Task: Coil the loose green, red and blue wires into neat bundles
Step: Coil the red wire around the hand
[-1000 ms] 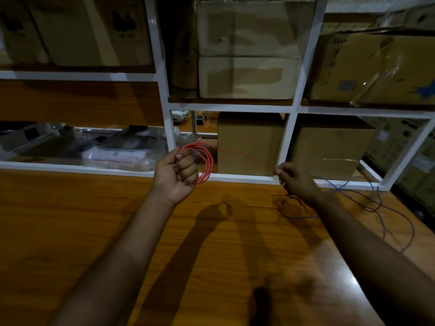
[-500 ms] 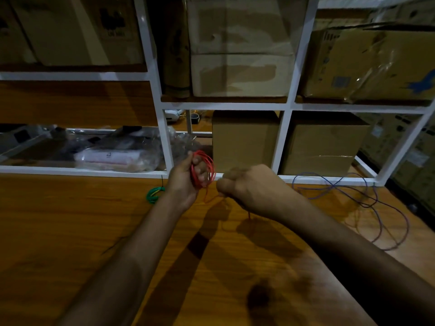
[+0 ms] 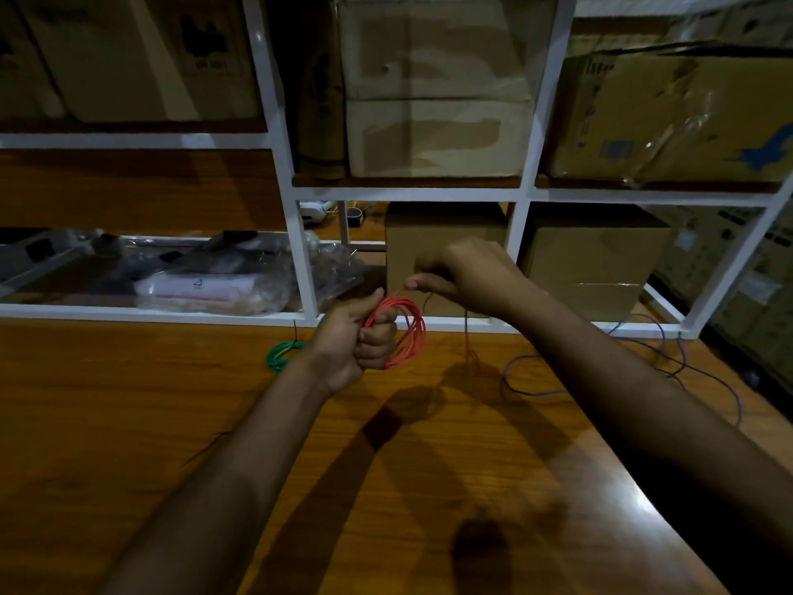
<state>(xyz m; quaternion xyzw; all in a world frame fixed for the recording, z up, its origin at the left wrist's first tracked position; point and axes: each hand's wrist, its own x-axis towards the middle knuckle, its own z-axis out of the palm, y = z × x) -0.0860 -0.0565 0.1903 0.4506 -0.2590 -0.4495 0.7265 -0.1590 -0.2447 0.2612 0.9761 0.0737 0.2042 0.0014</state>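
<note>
The left hand (image 3: 349, 343) sits at the centre of the frame, above the wooden table (image 3: 128, 423). Its fingers are clenched around a coil of red wire (image 3: 405, 332), with the thumb lying along the top of the coil. The loops of the coil stand out to the right of the fist, clear of the table surface.

The right hand (image 3: 467, 272) is just above and to the right of the coil. Its thumb and forefinger pinch a strand of the red wire at the top of the coil; the remaining fingers are curled. A thin loose tail of wire hangs from this hand down toward the table.

A green wire bundle (image 3: 281, 354) lies on the table just left of the left wrist, bound by a dark tie. The blue wire (image 3: 528, 392) lies uncoiled on the table at the right of the frame, partly hidden behind the right forearm, and runs on toward the right edge.

At the top of the frame, a white shelf frame (image 3: 300, 259) holds cardboard boxes (image 3: 433, 92). Plastic-wrapped packages (image 3: 206, 289) rest on the lower shelf at the left.
</note>
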